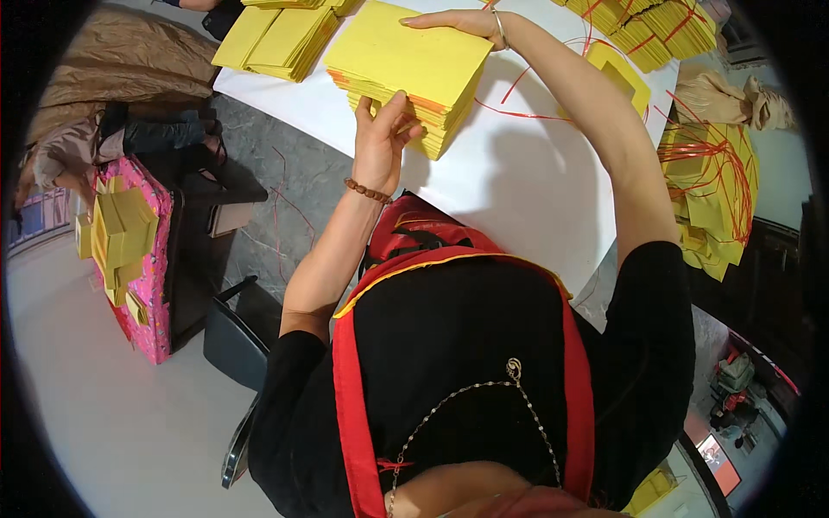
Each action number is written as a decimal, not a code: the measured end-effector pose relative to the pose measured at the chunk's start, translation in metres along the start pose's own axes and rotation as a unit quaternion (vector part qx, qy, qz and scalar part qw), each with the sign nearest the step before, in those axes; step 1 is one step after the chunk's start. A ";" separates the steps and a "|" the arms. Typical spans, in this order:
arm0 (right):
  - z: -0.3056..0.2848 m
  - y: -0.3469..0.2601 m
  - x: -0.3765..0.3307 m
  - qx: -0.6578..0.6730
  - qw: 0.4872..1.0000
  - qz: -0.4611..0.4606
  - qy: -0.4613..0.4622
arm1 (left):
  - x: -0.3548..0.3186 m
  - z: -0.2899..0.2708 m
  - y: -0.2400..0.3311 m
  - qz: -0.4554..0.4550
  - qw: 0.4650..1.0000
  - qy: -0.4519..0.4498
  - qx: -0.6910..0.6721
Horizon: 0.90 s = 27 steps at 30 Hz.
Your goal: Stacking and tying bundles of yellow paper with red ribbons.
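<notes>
A thick stack of yellow paper pieces (410,47), some with orange edges, is between my hands at the far side of the white table (544,198). My left hand (380,142) is at its near side, thumb and curled fingers against the layered edges. Across the far right corner reaches my right hand (462,24), its fingers lying along the top edge and gripping the stack there. The underside of the stack and some fingertips are hidden.
More yellow stacks (289,39) lie at the back left, and tied bundles (643,30) at the back right. Red strings (518,112) trail over the table. A pink-covered table (155,285) with yellow pieces and a black chair (237,337) stand at left. Another person's legs (164,134) show there.
</notes>
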State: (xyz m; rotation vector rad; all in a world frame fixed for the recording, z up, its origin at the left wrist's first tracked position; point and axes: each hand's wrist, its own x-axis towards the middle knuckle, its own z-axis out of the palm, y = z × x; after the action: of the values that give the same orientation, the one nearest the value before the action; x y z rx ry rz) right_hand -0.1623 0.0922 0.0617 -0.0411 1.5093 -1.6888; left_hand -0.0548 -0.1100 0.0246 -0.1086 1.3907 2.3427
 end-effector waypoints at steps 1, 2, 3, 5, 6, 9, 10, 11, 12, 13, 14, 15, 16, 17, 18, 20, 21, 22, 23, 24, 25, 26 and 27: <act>-0.004 0.005 0.002 0.003 1.000 0.000 0.001 | 0.001 0.001 -0.003 -0.005 1.000 0.010 0.001; -0.007 0.013 0.006 -0.024 1.000 0.007 0.010 | 0.001 0.001 -0.005 -0.011 1.000 0.019 0.003; -0.007 0.016 0.008 -0.051 0.998 0.013 0.019 | 0.002 0.000 -0.009 -0.012 1.000 0.019 0.004; -0.006 0.023 0.011 -0.047 0.999 0.015 0.020 | 0.003 -0.005 -0.016 -0.018 0.999 0.034 0.017; -0.005 0.026 0.011 -0.052 0.998 0.018 0.026 | 0.002 -0.006 -0.017 -0.023 0.999 0.042 0.012; -0.009 0.034 0.016 -0.042 0.999 0.022 0.023 | 0.003 -0.009 -0.019 -0.026 0.998 0.047 0.018; -0.008 0.035 0.016 -0.038 0.999 0.017 0.022 | 0.003 -0.009 -0.020 -0.027 0.998 0.048 0.018; -0.008 0.036 0.015 -0.035 0.999 0.012 0.021 | 0.002 -0.010 -0.020 -0.024 0.998 0.045 0.021; -0.007 0.036 0.015 -0.034 0.999 0.012 0.019 | 0.002 -0.010 -0.020 -0.020 0.999 0.043 0.023; -0.006 0.034 0.013 -0.026 0.999 0.020 0.009 | 0.002 -0.012 -0.021 -0.020 0.999 0.044 0.024; -0.004 0.034 0.013 -0.017 0.999 0.027 -0.002 | 0.002 -0.013 -0.023 -0.020 0.998 0.050 0.021; -0.004 0.035 0.013 -0.018 0.999 0.028 -0.004 | 0.002 -0.014 -0.025 -0.019 0.998 0.056 0.017; -0.004 0.036 0.014 -0.019 0.999 0.028 -0.004 | 0.001 -0.015 -0.025 -0.018 0.998 0.058 0.017; -0.003 0.036 0.015 -0.021 0.999 0.028 -0.006 | 0.001 -0.015 -0.025 -0.016 0.998 0.057 0.019; -0.002 0.035 0.015 -0.024 0.999 0.029 -0.011 | 0.000 -0.015 -0.025 -0.012 0.998 0.059 0.021; 0.000 0.034 0.013 -0.034 0.999 0.036 -0.002 | -0.002 -0.016 -0.026 -0.012 0.996 0.078 0.028; -0.001 0.035 0.015 -0.048 0.998 0.042 0.012 | -0.001 -0.019 -0.026 -0.019 0.998 0.050 0.018; -0.003 0.037 0.015 -0.053 0.998 0.042 0.006 | -0.003 -0.021 -0.026 -0.019 0.999 0.049 0.012; -0.004 0.038 0.016 -0.056 0.997 0.046 0.018 | -0.005 -0.023 -0.026 -0.019 0.999 0.048 0.007; -0.003 0.038 0.015 -0.058 0.997 0.051 0.028 | -0.006 -0.028 -0.029 -0.010 0.996 0.083 0.029; -0.001 0.038 0.015 -0.077 0.995 0.043 0.043 | -0.003 -0.035 -0.028 0.012 0.993 0.113 0.039; 0.000 0.037 0.015 -0.082 0.995 0.042 0.038 | 0.001 -0.043 -0.024 0.035 0.988 0.143 0.048; 0.000 0.037 0.012 -0.080 0.995 0.041 0.040 | 0.009 -0.050 -0.018 0.084 0.982 0.158 0.059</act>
State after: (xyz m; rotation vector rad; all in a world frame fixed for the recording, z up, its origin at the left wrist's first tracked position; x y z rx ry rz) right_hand -0.1496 0.0878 0.0256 0.0027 1.6805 -1.5189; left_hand -0.0628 -0.1421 -0.0176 -0.3571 1.7465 2.4511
